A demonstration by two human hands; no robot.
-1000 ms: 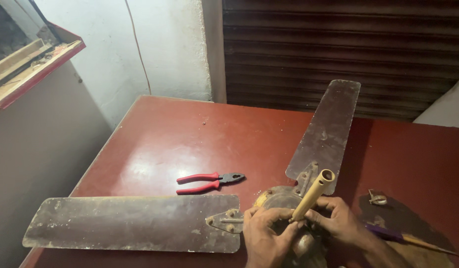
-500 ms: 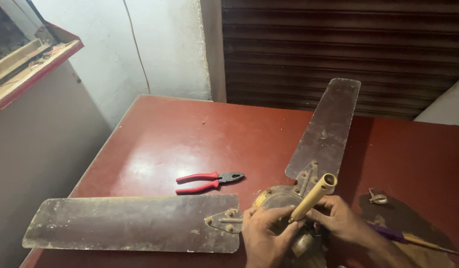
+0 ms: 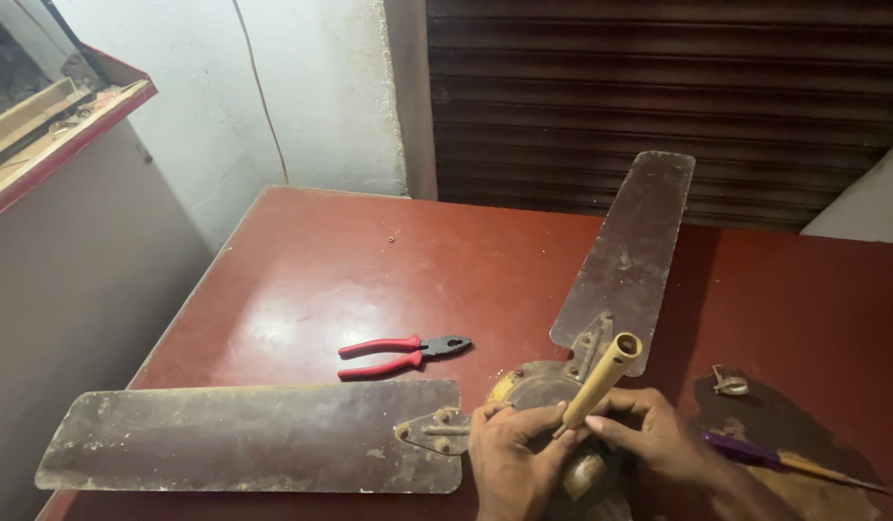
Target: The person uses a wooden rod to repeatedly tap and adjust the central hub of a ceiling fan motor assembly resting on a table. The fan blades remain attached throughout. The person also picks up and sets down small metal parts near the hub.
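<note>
Lying on the red table (image 3: 302, 280): red-handled pliers (image 3: 400, 353) left of the fan hub (image 3: 538, 391), two dusty blades (image 3: 253, 451) spreading left and far-right, a purple-handled screwdriver (image 3: 794, 463) at right. Gripping the tan rod (image 3: 601, 382) over the hub, left hand (image 3: 512, 465) and right hand (image 3: 654, 436), fingers closed round its lower end. Rod tilting, long axis rising far-right, open end uppermost.

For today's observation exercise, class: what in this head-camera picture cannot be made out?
- Fan motor hub: mostly covered by the left hand and right hand.
- Base of the brass rod: hidden between the fingers.
- Third blade: cut off by the bottom edge.
- Small part on it: too small to identify.
</note>
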